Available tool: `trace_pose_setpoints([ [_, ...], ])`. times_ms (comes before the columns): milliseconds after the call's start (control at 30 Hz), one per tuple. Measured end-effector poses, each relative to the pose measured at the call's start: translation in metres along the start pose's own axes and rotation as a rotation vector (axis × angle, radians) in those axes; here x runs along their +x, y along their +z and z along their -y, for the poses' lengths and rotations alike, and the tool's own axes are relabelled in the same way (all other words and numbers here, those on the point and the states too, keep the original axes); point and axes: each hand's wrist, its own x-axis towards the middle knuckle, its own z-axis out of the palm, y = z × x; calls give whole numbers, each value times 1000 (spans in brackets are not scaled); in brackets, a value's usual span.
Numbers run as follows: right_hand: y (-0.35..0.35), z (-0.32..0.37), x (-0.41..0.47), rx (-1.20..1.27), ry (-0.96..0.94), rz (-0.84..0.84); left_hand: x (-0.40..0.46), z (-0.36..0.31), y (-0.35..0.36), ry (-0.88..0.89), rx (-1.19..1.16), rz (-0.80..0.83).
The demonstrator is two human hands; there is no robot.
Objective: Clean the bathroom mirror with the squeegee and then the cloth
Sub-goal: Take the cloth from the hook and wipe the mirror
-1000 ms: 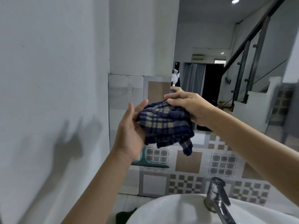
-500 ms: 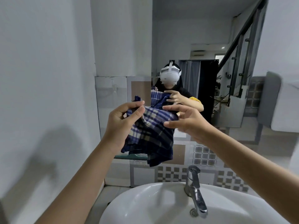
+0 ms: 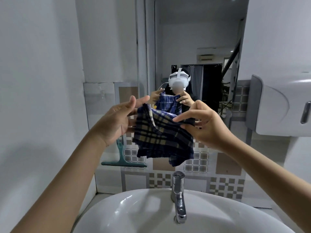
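Both hands share the grip on the dark blue and tan plaid cloth [image 3: 161,137]: the right hand [image 3: 204,126] pinches its upper edge between thumb and fingertips, while the left hand [image 3: 117,121] pinches the opposite edge with its thumb, its fingers spread nearly straight. The cloth hangs in loose folds between them, above the white ceramic basin [image 3: 134,212] and apart from the wall mirror [image 3: 193,39]. The teal squeegee [image 3: 122,158] hangs set aside at lower left, so the cloth stage seems to be starting. Next, I judge, the cloth wants bunching into a pad in one hand, then pressing flat on the glass.
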Motion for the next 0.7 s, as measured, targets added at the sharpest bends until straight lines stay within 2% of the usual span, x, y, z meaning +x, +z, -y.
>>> trace_pose_setpoints([
  [167, -23, -13, -10, -38, 8, 2, 8, 6, 15, -56, 54, 116],
  [400, -42, -37, -11, 316, 84, -52, 29, 19, 47, 129, 133, -92],
  [567, -52, -45, -9, 403, 71, 39, 42, 17, 57, 145, 100, -107],
  [700, -58, -50, -10, 663, 149, 46, 57, 17, 63, 179, 87, -196],
])
